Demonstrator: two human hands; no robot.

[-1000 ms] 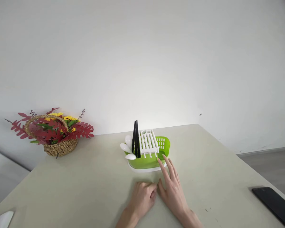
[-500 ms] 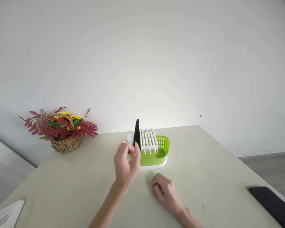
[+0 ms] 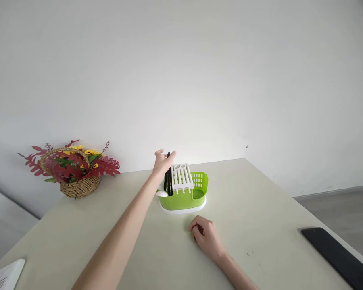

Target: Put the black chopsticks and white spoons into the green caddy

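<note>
A green cutlery caddy (image 3: pixel 181 201) with a white slotted rack (image 3: pixel 182 177) on top stands on a white base. Black chopsticks (image 3: pixel 168 183) rise from its left end, and the head of a white spoon (image 3: pixel 161 194) sticks out beside them. Outstretched over the caddy's left side, my left hand (image 3: pixel 163 163) is at the chopsticks' upper ends, thumb and fingers apart on either side of them. Whether it touches them I cannot tell. My right hand (image 3: pixel 206 237) rests on the table in front of the caddy, its fingers curled into a loose fist with nothing visible inside.
A wicker basket (image 3: pixel 81 187) of artificial red leaves and yellow flowers stands at the back left of the table (image 3: pixel 230 189). At the right edge lies a black phone (image 3: pixel 335 253). Part of a white printed object (image 3: pixel 7 276) shows at the lower left.
My left hand has moved forward from in front of the caddy to the chopsticks' tops, and its fingers have spread. The right hand stays on the table. The view has shifted slightly.
</note>
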